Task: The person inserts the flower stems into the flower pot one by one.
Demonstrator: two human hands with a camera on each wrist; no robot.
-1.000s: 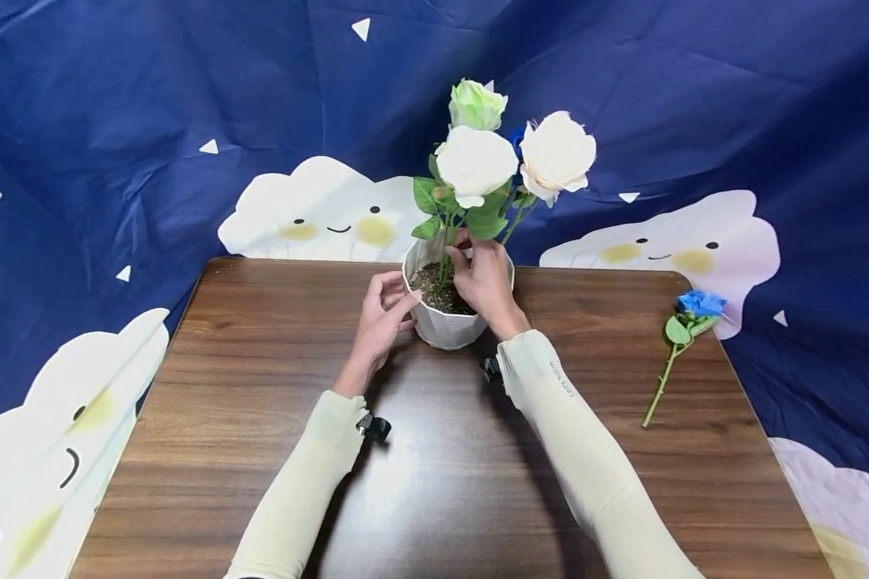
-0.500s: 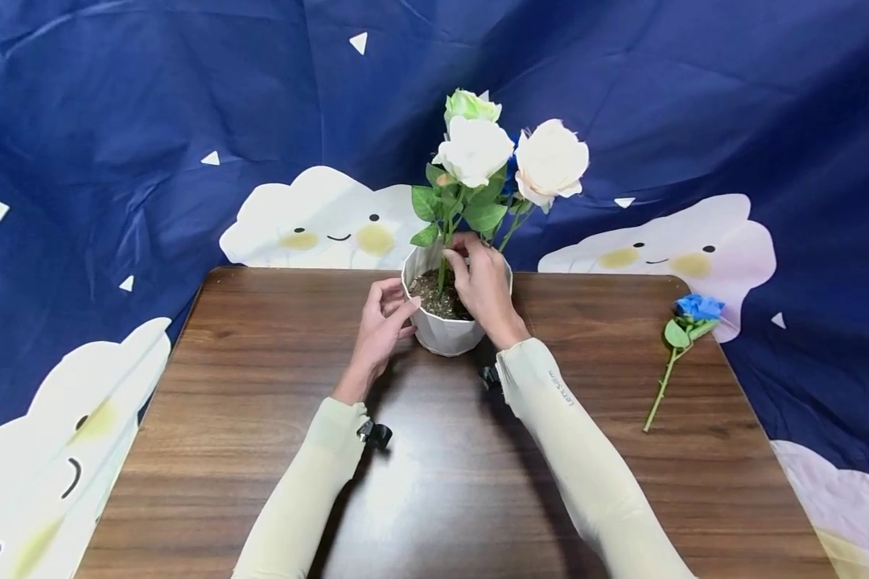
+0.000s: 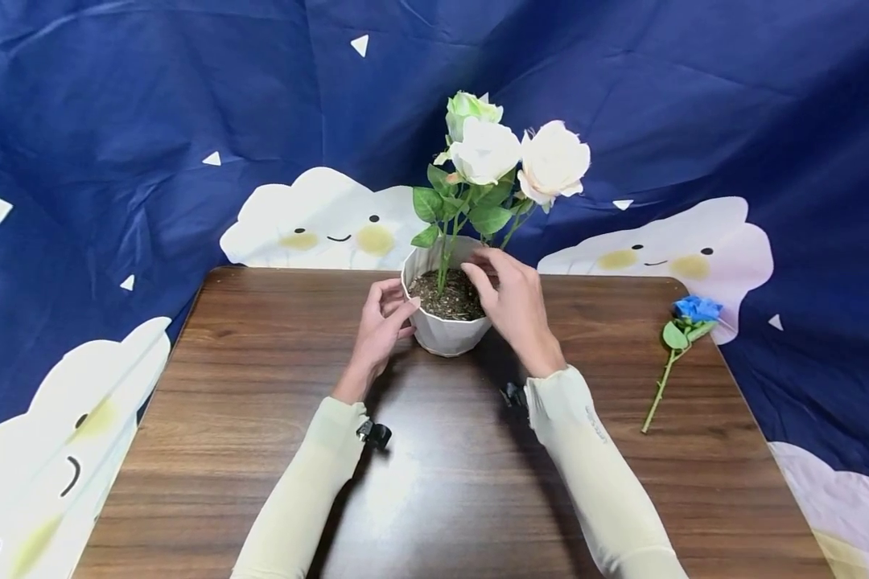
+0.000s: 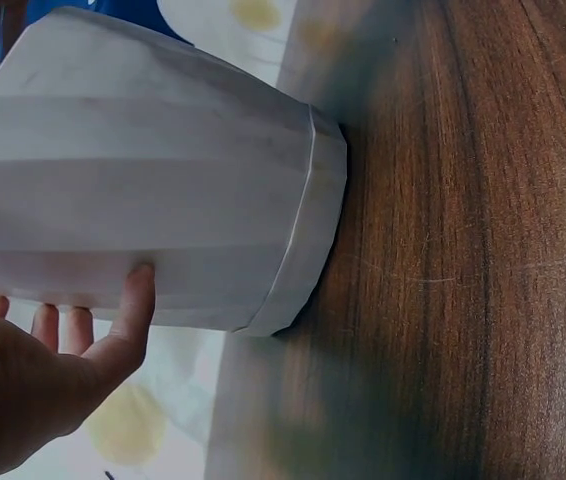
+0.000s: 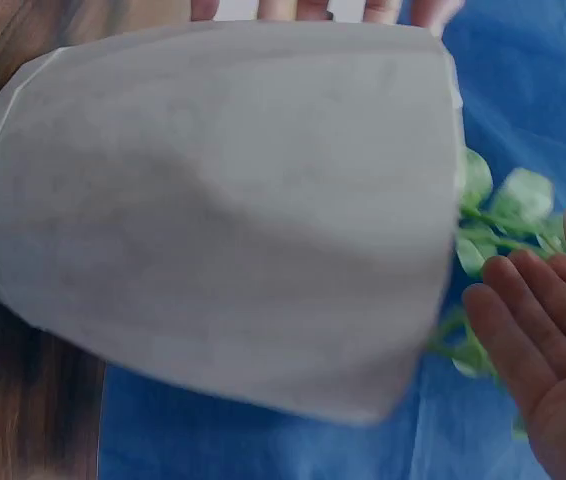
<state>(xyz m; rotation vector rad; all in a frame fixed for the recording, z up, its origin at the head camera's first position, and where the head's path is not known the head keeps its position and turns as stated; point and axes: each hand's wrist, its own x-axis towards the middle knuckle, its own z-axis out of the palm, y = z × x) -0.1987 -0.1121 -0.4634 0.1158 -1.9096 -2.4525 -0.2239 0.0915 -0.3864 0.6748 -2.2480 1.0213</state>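
A white faceted flowerpot (image 3: pixel 450 336) with soil (image 3: pixel 449 297) stands near the table's back edge. In it stand a green-white rose (image 3: pixel 471 114), a white rose (image 3: pixel 487 151) and a pale cream rose (image 3: pixel 554 164) on leafy stems. My left hand (image 3: pixel 380 326) holds the pot's left side, thumb at the rim and fingers along the outer wall, as the left wrist view also shows. Over the pot's right rim is my right hand (image 3: pixel 512 301), fingers loosely bent with nothing between them. The right wrist view shows this hand (image 5: pixel 553 340) beside the leaves, apart from the stems.
A blue rose (image 3: pixel 698 308) with a thorny green stem lies at the right edge of the wooden table (image 3: pixel 434 474). Behind hangs a dark blue curtain (image 3: pixel 188 80) with cloud prints, close to the table's back edge.
My right hand has let go of the stem and drawn back to the right. The white rose has shifted slightly right. My left hand stays at the pot.
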